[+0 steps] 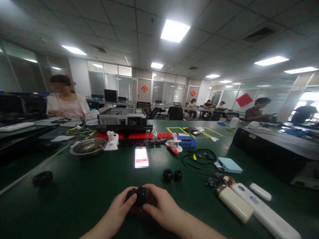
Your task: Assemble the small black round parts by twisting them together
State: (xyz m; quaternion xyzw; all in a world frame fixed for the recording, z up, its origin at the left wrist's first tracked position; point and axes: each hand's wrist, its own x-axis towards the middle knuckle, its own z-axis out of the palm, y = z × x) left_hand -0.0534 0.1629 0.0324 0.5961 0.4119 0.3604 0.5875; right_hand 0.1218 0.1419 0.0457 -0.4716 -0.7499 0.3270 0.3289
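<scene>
Close to the front of the green table, my left hand [123, 204] and my right hand [159, 204] meet around a black round part [141, 196]. Fingers of both hands are closed on it, and they cover much of its surface; its exact kind does not show. Beyond my right hand stand two small black ring-shaped parts, a larger one [167, 175] and a smaller one [177, 175], side by side. A flatter black round piece [43, 178] lies far to the left.
A metal bowl [88, 147] of small parts, a white phone-shaped item [111, 142], a red-handled tool [172, 149] and a blue tray [186, 141] lie farther back. Black cable [199, 157], a light-blue box [229, 165] and a white power strip [266, 209] occupy the right. A person [66, 103] sits left.
</scene>
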